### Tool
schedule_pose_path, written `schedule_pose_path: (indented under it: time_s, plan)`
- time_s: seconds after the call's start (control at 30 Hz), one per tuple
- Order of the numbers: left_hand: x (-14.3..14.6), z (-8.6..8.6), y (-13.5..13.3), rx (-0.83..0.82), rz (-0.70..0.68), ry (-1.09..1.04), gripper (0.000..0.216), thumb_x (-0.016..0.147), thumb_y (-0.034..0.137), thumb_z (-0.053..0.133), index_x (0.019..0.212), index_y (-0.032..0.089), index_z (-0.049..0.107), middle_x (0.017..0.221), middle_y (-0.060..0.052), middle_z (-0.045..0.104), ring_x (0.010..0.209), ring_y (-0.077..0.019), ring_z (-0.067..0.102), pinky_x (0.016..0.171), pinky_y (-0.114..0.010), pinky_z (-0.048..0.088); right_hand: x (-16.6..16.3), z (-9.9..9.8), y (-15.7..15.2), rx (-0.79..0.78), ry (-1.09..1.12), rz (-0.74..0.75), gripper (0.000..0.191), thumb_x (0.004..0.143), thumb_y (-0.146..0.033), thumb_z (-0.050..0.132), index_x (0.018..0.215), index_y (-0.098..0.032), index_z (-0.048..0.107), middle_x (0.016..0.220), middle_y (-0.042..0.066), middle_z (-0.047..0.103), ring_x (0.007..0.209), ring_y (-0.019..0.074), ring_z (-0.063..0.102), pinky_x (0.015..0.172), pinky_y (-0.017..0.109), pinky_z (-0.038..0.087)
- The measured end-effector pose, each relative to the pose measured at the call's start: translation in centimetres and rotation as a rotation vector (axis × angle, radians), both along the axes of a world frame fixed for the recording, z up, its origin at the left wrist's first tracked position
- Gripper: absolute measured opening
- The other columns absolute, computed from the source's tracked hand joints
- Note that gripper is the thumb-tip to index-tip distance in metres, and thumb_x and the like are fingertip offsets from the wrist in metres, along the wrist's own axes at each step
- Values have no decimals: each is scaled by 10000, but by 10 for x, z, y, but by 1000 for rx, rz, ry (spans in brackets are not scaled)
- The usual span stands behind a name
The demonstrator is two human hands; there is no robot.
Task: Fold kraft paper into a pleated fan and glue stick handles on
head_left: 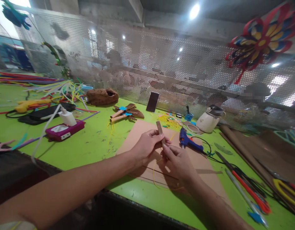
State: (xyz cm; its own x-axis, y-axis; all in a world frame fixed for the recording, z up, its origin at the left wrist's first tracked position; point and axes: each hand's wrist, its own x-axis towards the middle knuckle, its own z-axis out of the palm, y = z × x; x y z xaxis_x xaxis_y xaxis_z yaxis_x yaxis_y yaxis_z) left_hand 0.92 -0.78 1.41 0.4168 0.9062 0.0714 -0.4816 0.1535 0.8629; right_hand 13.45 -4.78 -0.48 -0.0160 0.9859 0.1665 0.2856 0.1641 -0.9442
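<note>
Nearest the camera, two bare forearms reach in from the lower left and lower right of the frame and meet at its centre. The left hand [146, 144] has its grip closed on a narrow brown strip [160, 130], pinching it near the lower end so that it stands tilted upward above the fingers. The right hand [177, 159] touches the lower end of the same strip; its grip looks closed around that end, thumb and forefinger pressed together.

Beneath both hands lies a brown cardboard sheet [205, 166] on the green counter [94, 143], with a thin yellow strand curling over its near edge. As a judgement, the strip seems to be mid-shaping: nothing is glued to it yet, and no finished part lies on the sheet.

Just right of centre, a blue glue gun [187, 140] rests on the sheet, apart from the hands, its black cord trailing rightward. Further back, at centre, sits a small brown figure with blue pieces [125, 113], perhaps a completed example. To the left are a magenta box [64, 131] with a white charger on top and a tangle of coloured strips. At upper right, a white pot [209, 119] stands before the perforated metal screen, and a colourful pinwheel [263, 38] hangs above.
</note>
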Motion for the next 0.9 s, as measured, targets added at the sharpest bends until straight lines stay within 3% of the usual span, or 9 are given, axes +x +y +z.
schedule_pose_path:
  time_s: [0.2,0.37,0.43,0.63,0.9]
  plan:
    - [0,-5,8,-67,23,-16,98,772,195,575,735,107,554,732,-76,619,648,-147,594,663,-289,465,-2,-6,-3,34,6,22,370,796,-475,537,606,-158,547,548,-9,530,525,121,476,506,231,378]
    - [-1,-4,7,-109,52,-12,94,794,194,564,747,115,547,738,-69,624,652,-134,595,673,-285,470,-5,-9,-6,-38,51,2,398,786,-479,551,542,-169,498,497,-21,494,482,107,441,478,224,361]
    - [-1,-2,5,-107,49,-17,62,758,125,594,758,115,534,747,-63,628,685,-129,605,702,-270,469,-5,-10,-7,-49,50,-19,414,798,-478,537,526,-172,474,477,-28,465,470,102,420,463,221,341]
    - [0,-5,3,-47,-5,-27,308,590,9,717,793,121,515,836,-68,639,812,-173,623,715,-269,477,-5,-9,-8,-29,7,-41,401,807,-459,527,537,-168,471,483,-32,449,471,98,397,445,216,302]
    - [-2,0,2,-97,-2,4,72,771,144,595,744,98,546,726,-90,646,631,-136,618,657,-267,477,-5,-12,-9,-26,22,11,370,823,-438,517,577,-162,508,521,-18,478,501,109,431,468,220,331]
